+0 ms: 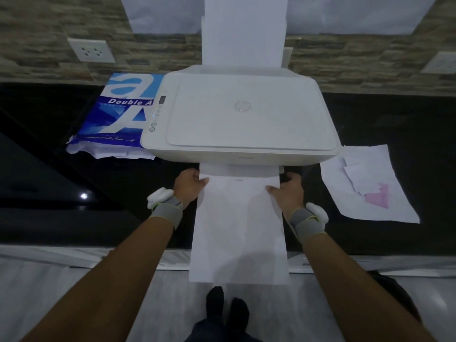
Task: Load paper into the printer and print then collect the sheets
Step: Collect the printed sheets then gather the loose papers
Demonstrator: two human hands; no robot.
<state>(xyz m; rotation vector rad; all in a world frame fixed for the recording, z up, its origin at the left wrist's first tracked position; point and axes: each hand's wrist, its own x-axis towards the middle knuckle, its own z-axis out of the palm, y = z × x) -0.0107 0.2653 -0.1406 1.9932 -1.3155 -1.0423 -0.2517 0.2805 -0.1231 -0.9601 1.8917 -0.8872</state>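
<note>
Two bare hands are held at the front of a white flatbed inkjet printer [243,114] that is set on a glossy black tabletop [49,174]. A white printed sheet [239,228] is drawn out from the printer's front slot, its far end at the slot and its near end hanging past the tabletop edge above the pale floor. The left hand [188,185] is closed on the sheet's left edge, thumb on top, the other fingers hidden under the paper. The right hand [290,191] is closed on the right edge in the same way. Grey wrist straps with white pods are worn on both forearms. A stack of plain white paper [244,33] is stood upright in the rear feed tray, leaning toward the stone-patterned wall. A blue and white opened ream wrapper [118,112] is laid just beside the printer's left side. Loose white sheets with a pink print [370,183] are spread on the tabletop to the right of the printer.
</note>
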